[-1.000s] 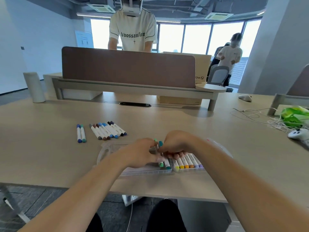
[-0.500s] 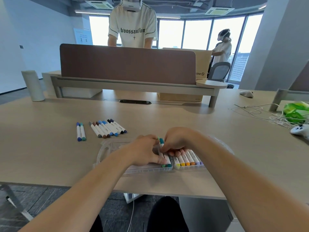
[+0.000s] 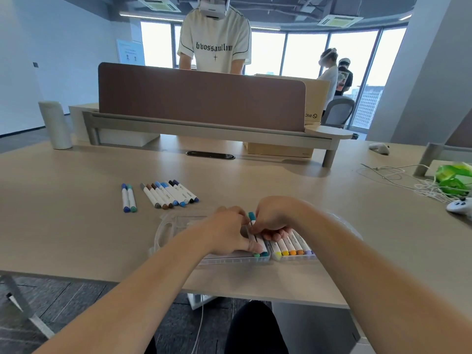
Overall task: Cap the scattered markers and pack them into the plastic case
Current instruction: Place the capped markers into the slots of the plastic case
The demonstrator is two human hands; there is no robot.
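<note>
A clear plastic case point(image 3: 166, 227) lies open on the table in front of me. Its right half holds a row of capped markers point(image 3: 290, 247) in yellow, orange and purple. My left hand point(image 3: 227, 235) and right hand point(image 3: 277, 218) meet over the case's middle. My right fingers pinch a teal marker point(image 3: 252, 217), whose far end sticks up between the hands. My left hand's thumb lies along a green marker point(image 3: 256, 254) beside it, fingers curled over it. Two capped markers point(image 3: 128, 198) and a group of several more point(image 3: 168, 194) lie loose at the left.
White cables point(image 3: 398, 178), a green bag point(image 3: 453, 178) and a white controller point(image 3: 459, 205) lie at the right. A white cylinder point(image 3: 55, 125) stands far left. A brown partition point(image 3: 201, 97) with a person behind it closes off the back.
The green and teal markers, held tilted above the case a second ago, have come down into its slots. Both hands lowered with them.
</note>
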